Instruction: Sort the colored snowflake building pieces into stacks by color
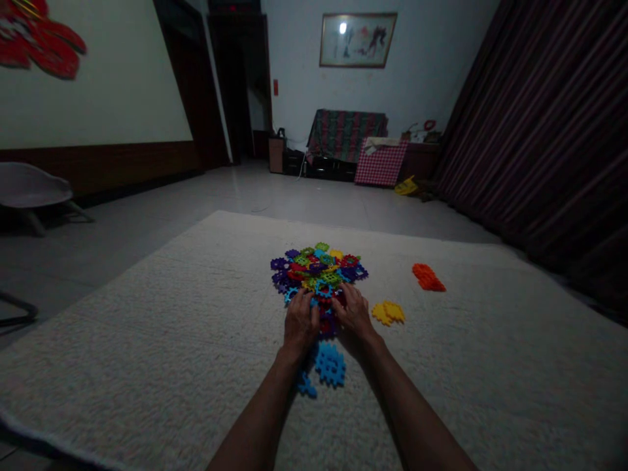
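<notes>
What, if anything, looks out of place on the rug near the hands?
Nothing looks damaged. The left hand and right hand rest on the mixed pile; orange pieces, yellow pieces and blue pieces lie apart in small clusters on the rug.

toy pile on rug, seemingly central

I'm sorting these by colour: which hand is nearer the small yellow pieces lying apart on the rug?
Right. The right hand rests on the near edge of the mixed pile, just left of the yellow pieces; the left hand is farther left, beyond it.
</notes>
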### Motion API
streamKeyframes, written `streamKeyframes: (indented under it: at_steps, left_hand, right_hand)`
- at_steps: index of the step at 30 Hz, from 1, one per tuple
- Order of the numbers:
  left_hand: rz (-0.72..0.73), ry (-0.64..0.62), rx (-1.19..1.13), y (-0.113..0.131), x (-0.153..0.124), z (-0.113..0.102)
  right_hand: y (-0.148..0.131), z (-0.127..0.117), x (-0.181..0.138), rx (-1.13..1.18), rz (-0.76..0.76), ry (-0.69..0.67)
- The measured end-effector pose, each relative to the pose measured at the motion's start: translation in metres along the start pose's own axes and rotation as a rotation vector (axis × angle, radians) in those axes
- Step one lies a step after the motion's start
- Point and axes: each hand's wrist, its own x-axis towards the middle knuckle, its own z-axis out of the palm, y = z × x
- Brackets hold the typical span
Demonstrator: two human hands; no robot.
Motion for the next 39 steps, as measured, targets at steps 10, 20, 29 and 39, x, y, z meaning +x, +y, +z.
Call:
streamKeyframes:
  at_steps: [10,20,29,39]
  left_hand:
    - [-0.024,0.037,0.073,-0.014,0.007,-0.001]
    - [0.015,-0.015,0.159,-0.01,0.003,-0.005]
    - [0.012,-0.024,0.19,-0.01,0.001,-0.005]
    - [0.011,-0.036,0.175,-0.013,0.001,-0.004]
  right_hand:
    - [-0.027,0.016,-0.009,0.137,-0.169,-0.025]
    - [-0.018,0.0,0.058,-0.133,-0.076,-0.079]
    - [-0.017,0.014,0.08,-0.24,-0.118,-0.166]
    - [0.045,-0.056,0.048,0.023,0.32,0.133]
